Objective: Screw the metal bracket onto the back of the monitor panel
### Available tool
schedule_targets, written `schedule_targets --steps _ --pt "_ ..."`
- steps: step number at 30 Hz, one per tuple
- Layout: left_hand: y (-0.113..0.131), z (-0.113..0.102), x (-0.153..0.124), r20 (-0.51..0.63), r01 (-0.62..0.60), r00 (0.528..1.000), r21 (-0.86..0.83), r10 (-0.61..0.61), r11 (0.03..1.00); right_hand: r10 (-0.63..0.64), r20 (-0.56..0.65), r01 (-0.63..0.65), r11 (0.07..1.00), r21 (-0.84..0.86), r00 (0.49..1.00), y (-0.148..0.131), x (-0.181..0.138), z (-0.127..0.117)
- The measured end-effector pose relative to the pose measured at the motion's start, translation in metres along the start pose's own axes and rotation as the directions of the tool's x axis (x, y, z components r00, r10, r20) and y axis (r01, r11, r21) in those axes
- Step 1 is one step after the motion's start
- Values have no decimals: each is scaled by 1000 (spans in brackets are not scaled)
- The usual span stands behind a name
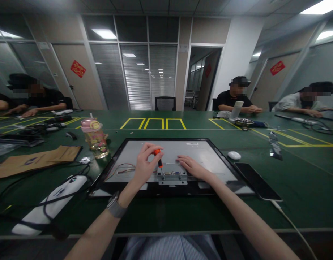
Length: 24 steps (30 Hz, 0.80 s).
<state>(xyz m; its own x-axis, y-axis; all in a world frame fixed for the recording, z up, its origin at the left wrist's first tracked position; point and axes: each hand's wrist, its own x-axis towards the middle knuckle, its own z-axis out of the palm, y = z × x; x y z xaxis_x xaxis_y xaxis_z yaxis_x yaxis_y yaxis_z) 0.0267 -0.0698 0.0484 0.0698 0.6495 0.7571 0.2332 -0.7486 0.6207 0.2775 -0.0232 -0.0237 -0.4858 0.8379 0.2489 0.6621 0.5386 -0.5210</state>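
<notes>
My left hand [146, 161] is closed round the orange and black handle of a screwdriver [159, 160]. The screwdriver stands nearly upright, its tip down at the left end of a metal bracket with connector ports [172, 174]. That bracket sits on the grey back of a flat display panel [204, 153] with a black frame, lying on the table before me. My right hand [192, 167] lies flat, fingers stretched out, over the panel and the right side of the bracket. Thin coloured wires [120, 168] run across the panel left of my left hand.
Left of the panel are a drink bottle [95, 139], a brown paper bag [33, 160] and a white power strip [51, 206] with black cables. On the right lie a white earbud case [234, 155] and a phone [257, 181] on a cable. Several people sit across the green table [166, 216].
</notes>
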Motion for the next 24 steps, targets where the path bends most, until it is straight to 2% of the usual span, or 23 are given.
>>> schedule_targets --steps 5,10,12,16,19,22,24 --pt "7 0 -1 41 18 999 -51 -16 999 10 -7 -10 1000 9 1000 1 0 1" --pt "10 4 -3 123 75 991 -184 -53 980 -3 -1 3 1000 8 1000 -2 1 -1" --pt "6 4 -3 101 66 994 -193 -47 979 -10 9 10 1000 -1 1000 -2 1 -1" --pt "2 3 -1 -20 46 999 -134 -49 990 -6 1 6 1000 -13 1000 0 1 0" --pt "4 1 0 6 102 995 -126 -102 987 0 -12 0 1000 -1 1000 0 1 1" --pt "5 1 0 65 160 987 -217 -149 963 7 -13 -7 1000 6 1000 -1 1 0" --pt "5 2 1 60 171 985 -264 -161 949 7 -6 -7 1000 7 1000 -2 1 0"
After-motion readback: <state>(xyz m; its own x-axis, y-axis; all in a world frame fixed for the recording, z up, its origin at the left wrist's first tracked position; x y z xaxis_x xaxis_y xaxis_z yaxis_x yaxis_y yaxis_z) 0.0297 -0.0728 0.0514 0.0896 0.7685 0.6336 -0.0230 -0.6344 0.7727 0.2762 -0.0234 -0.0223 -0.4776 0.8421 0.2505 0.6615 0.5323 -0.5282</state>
